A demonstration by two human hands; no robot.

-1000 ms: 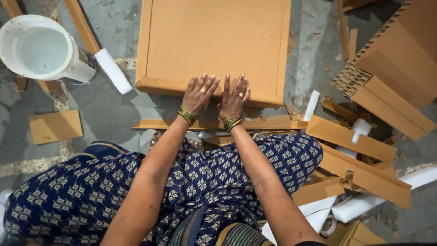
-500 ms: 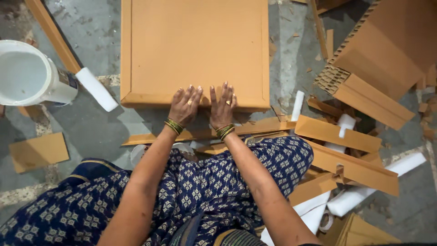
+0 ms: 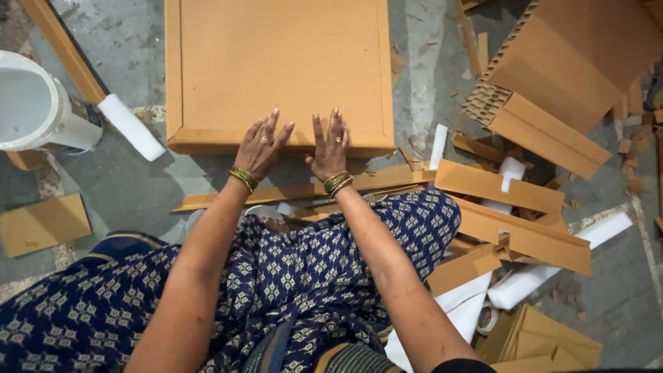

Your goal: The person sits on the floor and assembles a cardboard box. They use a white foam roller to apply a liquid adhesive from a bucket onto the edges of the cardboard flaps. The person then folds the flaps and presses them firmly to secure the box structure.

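Both the left hand [image 3: 261, 146] and right hand [image 3: 330, 146] press flat and open on the cardboard panel's [image 3: 276, 65] near rim, which uneven pressure could crease.

I see a big orange-brown cardboard panel [image 3: 276, 69] on the grey floor [image 3: 138, 179], with more orange-brown cardboard strips [image 3: 497, 186] near it. The bucket [image 3: 34, 103] by the floor's left edge is white, and so are the foam rolls [image 3: 131, 128]. The dress [image 3: 290, 276] is dark blue with little white flower shapes, and the bangles [image 3: 243, 178] are green and gold.
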